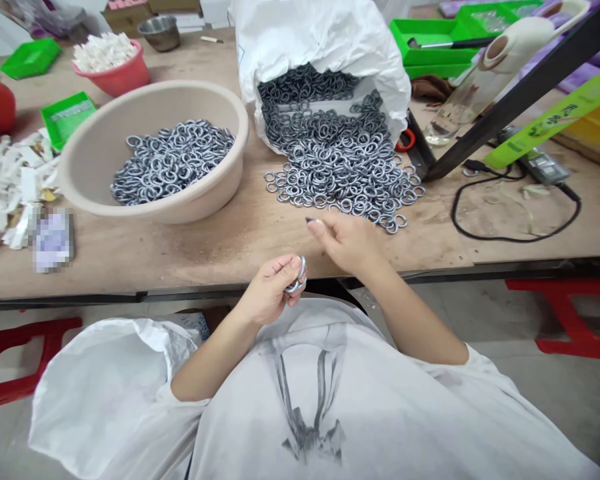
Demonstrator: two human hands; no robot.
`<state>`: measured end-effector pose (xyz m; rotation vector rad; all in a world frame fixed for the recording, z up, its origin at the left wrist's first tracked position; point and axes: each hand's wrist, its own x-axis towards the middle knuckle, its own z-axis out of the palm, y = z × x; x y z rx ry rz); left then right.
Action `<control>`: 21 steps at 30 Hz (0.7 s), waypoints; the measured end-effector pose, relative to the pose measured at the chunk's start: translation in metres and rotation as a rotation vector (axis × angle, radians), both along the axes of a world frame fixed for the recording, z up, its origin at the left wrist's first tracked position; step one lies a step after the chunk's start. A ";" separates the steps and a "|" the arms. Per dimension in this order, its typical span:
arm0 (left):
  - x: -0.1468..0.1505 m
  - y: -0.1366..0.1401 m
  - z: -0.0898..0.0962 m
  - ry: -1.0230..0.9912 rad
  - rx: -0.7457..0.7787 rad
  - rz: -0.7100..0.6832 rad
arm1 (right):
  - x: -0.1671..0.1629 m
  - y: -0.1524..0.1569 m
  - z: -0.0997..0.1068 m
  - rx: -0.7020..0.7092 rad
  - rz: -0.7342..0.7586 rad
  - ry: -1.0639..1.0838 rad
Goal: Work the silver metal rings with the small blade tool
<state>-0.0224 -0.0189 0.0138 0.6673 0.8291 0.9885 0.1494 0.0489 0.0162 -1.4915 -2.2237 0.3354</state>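
Note:
My left hand (273,287) is closed around a few grey metal rings (297,283), just off the table's front edge. To its right and a little farther away, my right hand (347,241) is pinched over the tabletop, with a small dark tip (309,220) poking out at its fingertips. What that tip belongs to is hidden. Beyond the right hand lies a loose pile of grey rings (350,173), spilling from the mouth of a white sack (320,33). On the left, a beige basin (153,212) holds many more rings (173,163).
A dark metal post (510,93) slants up at the right, near a black cable (510,238) and a clear bottle (470,100). Green trays (430,37) stand behind. A pink bowl (117,80) and white scraps (15,180) lie left. An open white bag (105,387) stands below.

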 end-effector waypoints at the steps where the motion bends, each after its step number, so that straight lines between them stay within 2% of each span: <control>1: -0.002 -0.001 0.000 0.003 0.011 -0.012 | 0.005 0.007 -0.003 -0.032 -0.108 -0.061; 3: -0.006 0.000 0.000 0.006 0.035 0.024 | 0.014 0.019 -0.009 -0.077 -0.270 -0.177; 5: -0.012 0.005 -0.001 0.016 0.056 0.078 | 0.021 0.026 -0.015 -0.123 -0.348 -0.257; 7: -0.018 0.010 -0.003 0.023 0.075 0.105 | 0.025 0.029 -0.020 -0.154 -0.368 -0.278; 9: -0.022 0.015 -0.005 0.019 0.086 0.121 | 0.026 0.029 -0.023 -0.149 -0.345 -0.212; 10: -0.023 0.017 -0.006 0.019 0.083 0.128 | 0.025 0.029 -0.023 -0.154 -0.302 -0.123; 12: -0.023 0.019 -0.009 0.024 0.052 0.139 | 0.021 0.026 -0.021 -0.233 -0.137 0.185; 14: -0.020 0.020 -0.012 0.034 -0.002 0.141 | 0.012 0.020 -0.018 -0.381 0.074 0.573; 16: -0.016 0.021 -0.014 0.028 -0.049 0.114 | -0.001 0.012 -0.015 -0.544 0.237 0.866; 18: -0.012 0.020 -0.015 -0.016 -0.076 0.050 | -0.014 0.003 -0.014 -0.657 0.330 1.001; 21: -0.009 0.019 -0.014 -0.134 -0.114 -0.063 | -0.027 -0.004 -0.018 -0.652 0.360 1.058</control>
